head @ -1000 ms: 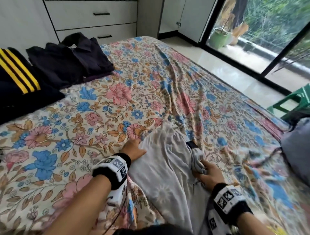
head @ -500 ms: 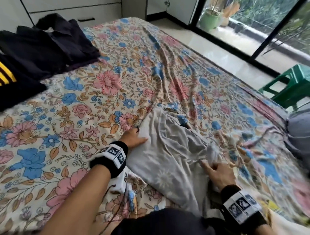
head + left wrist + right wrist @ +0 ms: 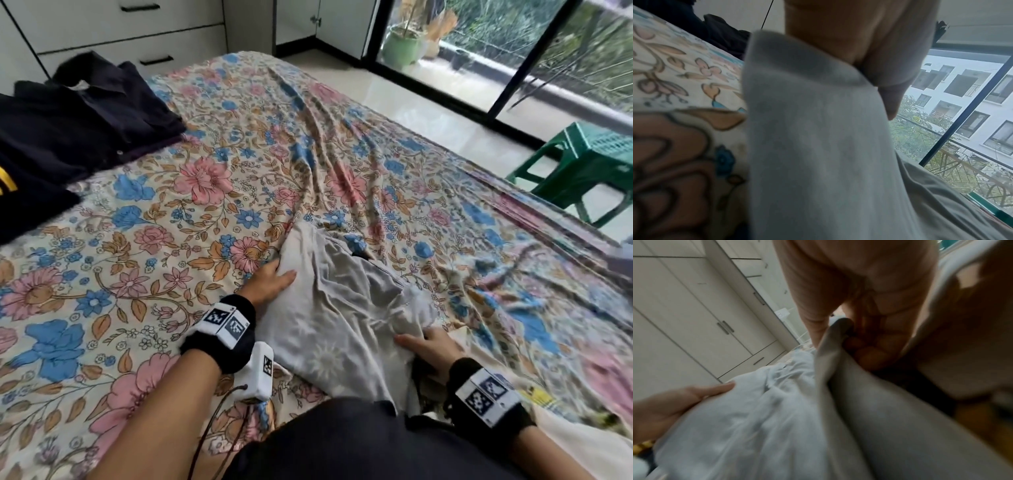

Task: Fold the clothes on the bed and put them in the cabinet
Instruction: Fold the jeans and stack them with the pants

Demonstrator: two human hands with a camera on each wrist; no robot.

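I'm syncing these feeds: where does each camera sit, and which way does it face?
Head: on the head, looking down the bed; both hands on the grey garment.
Left wrist: low, faces the window; left hand on the garment.
Right wrist: faces the cabinet; right hand grips cloth.
All three share the garment.
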